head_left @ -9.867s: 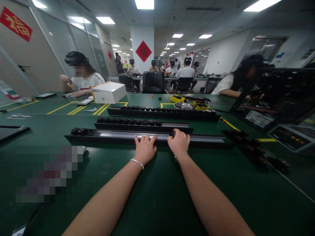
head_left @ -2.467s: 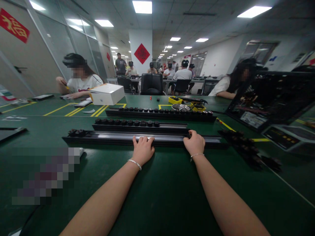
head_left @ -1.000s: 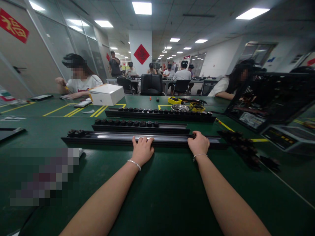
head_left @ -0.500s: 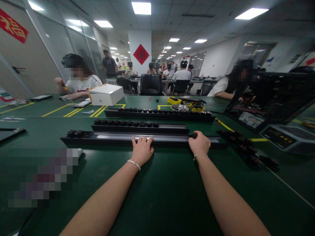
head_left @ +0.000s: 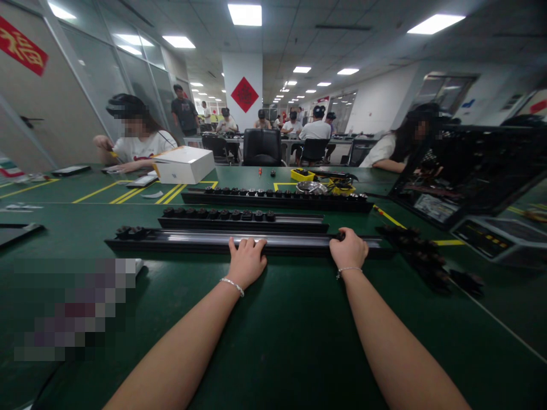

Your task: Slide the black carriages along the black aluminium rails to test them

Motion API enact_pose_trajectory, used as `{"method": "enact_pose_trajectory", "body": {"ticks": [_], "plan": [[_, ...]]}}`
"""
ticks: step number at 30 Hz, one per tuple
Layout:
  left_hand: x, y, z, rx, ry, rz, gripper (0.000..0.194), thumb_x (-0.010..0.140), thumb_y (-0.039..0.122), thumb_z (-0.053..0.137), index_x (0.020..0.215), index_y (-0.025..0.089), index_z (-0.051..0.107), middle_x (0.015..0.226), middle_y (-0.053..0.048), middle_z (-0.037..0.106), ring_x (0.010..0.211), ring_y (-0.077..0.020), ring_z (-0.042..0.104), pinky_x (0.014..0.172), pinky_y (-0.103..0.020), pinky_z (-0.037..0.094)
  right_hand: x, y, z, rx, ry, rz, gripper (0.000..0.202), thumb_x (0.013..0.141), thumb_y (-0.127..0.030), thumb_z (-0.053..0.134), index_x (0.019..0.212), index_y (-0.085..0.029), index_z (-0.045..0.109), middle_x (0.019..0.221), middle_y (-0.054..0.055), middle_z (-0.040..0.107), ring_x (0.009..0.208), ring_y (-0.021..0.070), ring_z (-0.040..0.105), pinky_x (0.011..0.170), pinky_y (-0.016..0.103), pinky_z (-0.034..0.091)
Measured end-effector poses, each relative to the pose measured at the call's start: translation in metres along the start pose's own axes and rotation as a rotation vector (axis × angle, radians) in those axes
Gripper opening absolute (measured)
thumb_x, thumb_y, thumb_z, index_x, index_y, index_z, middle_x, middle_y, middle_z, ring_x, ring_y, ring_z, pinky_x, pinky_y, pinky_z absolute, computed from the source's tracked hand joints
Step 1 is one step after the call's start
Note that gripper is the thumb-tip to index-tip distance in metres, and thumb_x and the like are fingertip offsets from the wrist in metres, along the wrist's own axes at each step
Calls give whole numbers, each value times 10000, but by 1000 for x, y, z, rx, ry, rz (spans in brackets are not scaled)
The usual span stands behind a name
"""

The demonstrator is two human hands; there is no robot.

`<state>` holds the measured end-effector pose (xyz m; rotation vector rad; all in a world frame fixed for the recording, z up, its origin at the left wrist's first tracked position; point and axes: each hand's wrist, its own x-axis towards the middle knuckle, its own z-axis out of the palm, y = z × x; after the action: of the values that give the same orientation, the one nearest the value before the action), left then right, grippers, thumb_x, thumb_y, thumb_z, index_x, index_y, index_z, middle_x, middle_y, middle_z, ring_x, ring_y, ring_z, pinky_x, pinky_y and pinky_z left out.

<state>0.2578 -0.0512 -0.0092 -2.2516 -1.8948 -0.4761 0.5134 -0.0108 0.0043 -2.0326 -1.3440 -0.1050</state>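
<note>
A long black rail [head_left: 196,238] with a shiny channel lies crosswise in front of me. Over its near edge, around the middle, my left hand [head_left: 248,262] has its fingers hooked and slightly apart, gripping the rail. My right hand [head_left: 349,250] is closed at the rail's right part, round a small black part [head_left: 341,235] whose top just shows; my fingers hide the rest. Two similar black parts [head_left: 130,232] sit at the left end of the rail.
Behind lie a shorter rail [head_left: 299,224] with a row of black parts and a longer filled rail [head_left: 277,200]. Loose black parts [head_left: 421,253] are heaped at right, near a grey device [head_left: 504,239]. A white box [head_left: 188,165] and yellow trays [head_left: 301,174] stand farther back. Co-workers sit at both sides.
My right hand has shifted very slightly right along the rail with the small black part. My left hand stays put. A standing person in the background has moved a little left.
</note>
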Motion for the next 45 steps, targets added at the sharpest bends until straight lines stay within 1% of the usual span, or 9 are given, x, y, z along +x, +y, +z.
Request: {"method": "enact_pose_trajectory", "body": {"ticks": [4, 9, 13, 20, 26, 33, 38, 45], "plan": [[0, 1, -2, -9, -3, 1, 382, 818, 292, 471, 1196, 286, 528, 1060, -68, 592, 1076, -264, 489, 1054, -611, 98, 1, 3, 1, 12, 6, 3, 395, 672, -186, 475, 1050, -174, 591, 1027, 87, 641, 977, 232, 529, 954, 397, 281], [0, 1, -4, -7, -22, -8, 383, 821, 293, 468, 1199, 286, 529, 1066, -70, 595, 1085, -265, 488, 1058, -608, 96, 1, 5, 3, 7, 17, -14, 381, 682, -241, 472, 1038, -174, 591, 983, 84, 642, 954, 237, 523, 951, 403, 266], [0, 1, -3, -7, -4, 4, 382, 819, 293, 468, 1196, 278, 531, 1058, -69, 595, 1072, -267, 494, 1049, -620, 108, 2, 7, 6, -16, 23, -29, 393, 687, -270, 479, 1051, -167, 584, 998, 95, 638, 973, 244, 514, 946, 399, 265], [-1, 1, -3, 0, -17, -3, 388, 824, 296, 468, 1209, 282, 518, 1077, -69, 591, 1096, -264, 487, 1058, -610, 100, 3, 7, 4, -41, 23, -7, 399, 690, -250, 485, 1064, -150, 580, 1012, 104, 637, 978, 243, 519, 946, 388, 276], [-1, 0, -2, -5, 4, 7, 386, 820, 294, 471, 1202, 279, 524, 1068, -70, 594, 1084, -266, 493, 1052, -617, 98, 3, 9, 4, -38, 39, -4, 406, 686, -246, 494, 1076, -157, 565, 1027, 107, 633, 982, 251, 519, 956, 415, 267], [0, 2, -5, -9, -21, -8, 387, 825, 289, 461, 1207, 284, 525, 1073, -69, 596, 1089, -261, 492, 1064, -602, 88, 5, 13, 5, -35, 58, 11, 397, 690, -262, 496, 1065, -158, 571, 1006, 111, 637, 962, 266, 530, 966, 444, 252], [0, 2, -4, -4, -27, -18, 388, 824, 294, 466, 1207, 288, 526, 1076, -69, 596, 1095, -262, 488, 1065, -598, 93, 5, 14, 4, -31, 60, 23, 406, 691, -267, 493, 1072, -155, 575, 1006, 110, 633, 979, 270, 523, 964, 435, 255], [0, 2, -3, -2, -3, -1, 386, 818, 289, 466, 1199, 279, 529, 1063, -69, 598, 1076, -270, 495, 1048, -619, 114, 7, 15, 3, -37, 50, 55, 406, 701, -263, 497, 1080, -143, 578, 1024, 125, 629, 991, 266, 511, 965, 427, 254]]}}
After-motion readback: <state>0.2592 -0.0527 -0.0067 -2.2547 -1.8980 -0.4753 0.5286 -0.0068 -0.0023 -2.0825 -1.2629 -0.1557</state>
